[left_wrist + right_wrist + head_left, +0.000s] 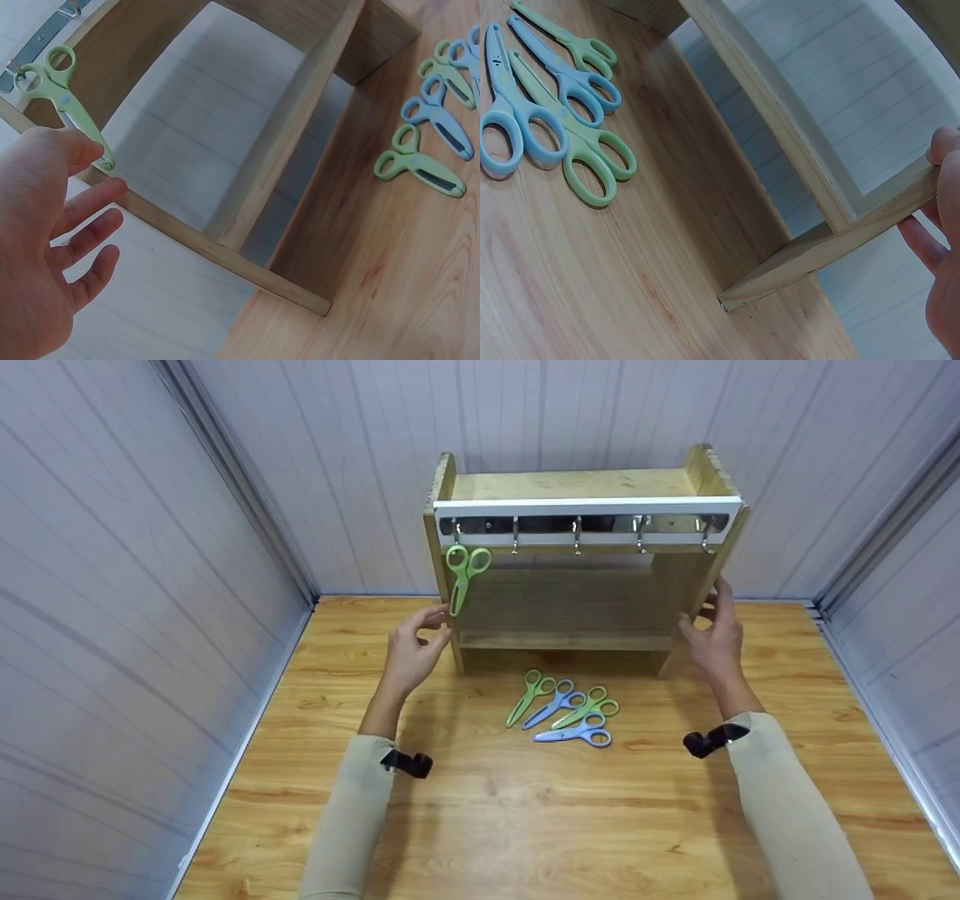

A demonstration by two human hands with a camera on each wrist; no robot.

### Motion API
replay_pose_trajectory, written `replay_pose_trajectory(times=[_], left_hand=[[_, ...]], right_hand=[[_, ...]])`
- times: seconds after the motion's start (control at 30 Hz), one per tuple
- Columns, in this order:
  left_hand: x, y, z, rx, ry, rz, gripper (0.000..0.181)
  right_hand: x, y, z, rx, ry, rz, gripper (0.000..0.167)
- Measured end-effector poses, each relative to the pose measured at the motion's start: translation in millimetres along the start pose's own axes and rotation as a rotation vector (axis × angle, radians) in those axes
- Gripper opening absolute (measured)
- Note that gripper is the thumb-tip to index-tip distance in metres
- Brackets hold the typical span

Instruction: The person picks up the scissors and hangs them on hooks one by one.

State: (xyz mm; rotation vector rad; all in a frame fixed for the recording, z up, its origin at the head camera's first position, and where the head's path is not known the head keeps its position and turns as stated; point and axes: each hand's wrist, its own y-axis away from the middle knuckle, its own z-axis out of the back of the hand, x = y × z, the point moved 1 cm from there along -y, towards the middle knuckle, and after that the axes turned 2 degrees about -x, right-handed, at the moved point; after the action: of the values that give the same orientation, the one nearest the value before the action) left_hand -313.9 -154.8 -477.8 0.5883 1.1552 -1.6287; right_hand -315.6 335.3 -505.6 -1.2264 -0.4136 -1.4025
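Green scissors (463, 577) hang by one finger loop from the leftmost hook of a metal hook rail (585, 523) on the front of a wooden shelf (562, 641). My left hand (417, 649) is at the shelf's left side, close to the tips of these scissors. In the left wrist view its fingers (94, 206) are spread and loosely bent, and the thumb overlaps the scissors' lower end; whether it touches them I cannot tell. My right hand (714, 634) grips the right side panel (840, 240), thumb inside and fingers outside.
In front of the shelf lie green scissors (530, 697), blue scissors (553, 705), more green scissors (589, 706) and more blue scissors (574, 731), the last three overlapping. Pale panel walls (360, 457) stand behind and at both sides of the wood-grain floor (525, 825).
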Motion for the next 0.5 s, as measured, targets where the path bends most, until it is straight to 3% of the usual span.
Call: replay_pose_trajectory(times=[0.5], left_hand=[[14.5, 12.6, -5.6, 0.024, -0.001, 0.035, 0.037]], right_hand=[[1, -1.2, -1, 0.002, -0.002, -0.013, 0.082]])
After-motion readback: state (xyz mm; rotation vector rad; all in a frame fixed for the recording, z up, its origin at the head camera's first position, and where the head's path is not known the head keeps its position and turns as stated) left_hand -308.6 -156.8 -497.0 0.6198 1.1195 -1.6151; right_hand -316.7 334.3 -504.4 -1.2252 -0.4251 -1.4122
